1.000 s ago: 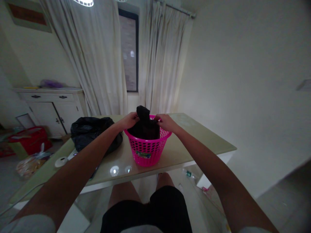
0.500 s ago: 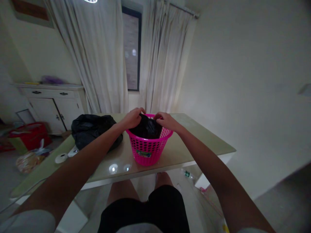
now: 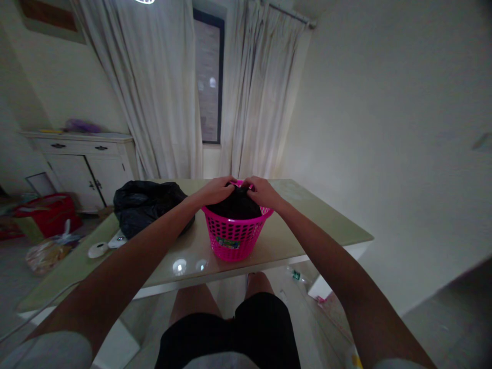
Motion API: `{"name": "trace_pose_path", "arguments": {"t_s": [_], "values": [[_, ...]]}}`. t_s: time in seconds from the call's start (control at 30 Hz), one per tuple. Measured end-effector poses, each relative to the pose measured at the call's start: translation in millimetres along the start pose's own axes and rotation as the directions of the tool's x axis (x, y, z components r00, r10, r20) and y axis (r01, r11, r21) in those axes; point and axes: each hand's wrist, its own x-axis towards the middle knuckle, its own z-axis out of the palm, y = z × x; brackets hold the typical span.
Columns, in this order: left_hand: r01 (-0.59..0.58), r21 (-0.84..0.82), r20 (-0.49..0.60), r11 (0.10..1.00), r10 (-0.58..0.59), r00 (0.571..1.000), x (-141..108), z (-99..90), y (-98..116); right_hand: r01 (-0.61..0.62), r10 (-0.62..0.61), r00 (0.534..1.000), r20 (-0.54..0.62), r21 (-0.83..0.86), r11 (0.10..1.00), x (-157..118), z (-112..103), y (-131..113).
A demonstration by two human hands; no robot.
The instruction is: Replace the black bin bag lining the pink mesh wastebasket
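Note:
A pink perforated basket [image 3: 233, 241] with a green label stands near the front edge of the pale green tabletop [image 3: 307, 220]. Inside its rim is a black plastic bag [image 3: 239, 204]. My left hand [image 3: 218, 190] pinches the top of this bag from the left, over the basket's rim. From the right, my right hand [image 3: 262, 191] grips the same bag, its fingers close to those of the left. The fingertips are partly hidden by the bag. A second, bulky black bag [image 3: 148, 205] lies on the table left of the basket.
A round white object [image 3: 98, 249] and a white device [image 3: 117, 240] lie at the table's left, with a cable near the left forearm. Behind stand a white cabinet [image 3: 77, 164] and curtains. A plastic bottle [image 3: 298, 275] lies on the floor below the table.
My left hand has shifted slightly right and down, closer to my right hand. The bag's top edge between them is now gathered together, and the bag spreads wider inside the basket.

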Motion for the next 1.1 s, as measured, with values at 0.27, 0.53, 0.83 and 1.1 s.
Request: {"name": "trace_pose_path", "arguments": {"t_s": [0.27,0.53,0.83,1.1], "values": [[0.050,-0.105,-0.185,0.993,-0.068,0.980,4.3,-8.7,-15.3,-0.117,0.122,0.993,-0.009,0.224,0.967,-4.0,-4.9,17.4],[0.128,-0.127,-0.292,0.984,-0.161,0.943,0.3,-9.3,-3.6,0.013,-0.006,0.999,-0.050,0.144,0.989,-5.7,-2.0,2.8],[0.110,-0.482,-0.047,0.869,-0.151,0.987,-3.6,-19.3,16.4,0.067,0.061,0.966,-0.251,0.474,0.878,-2.1,6.1,9.6],[0.180,-0.512,-0.191,0.840,-0.315,0.930,-7.2,-22.5,-7.5,-0.149,0.359,0.930,-0.080,0.811,0.566,-8.2,1.5,39.2]]}}
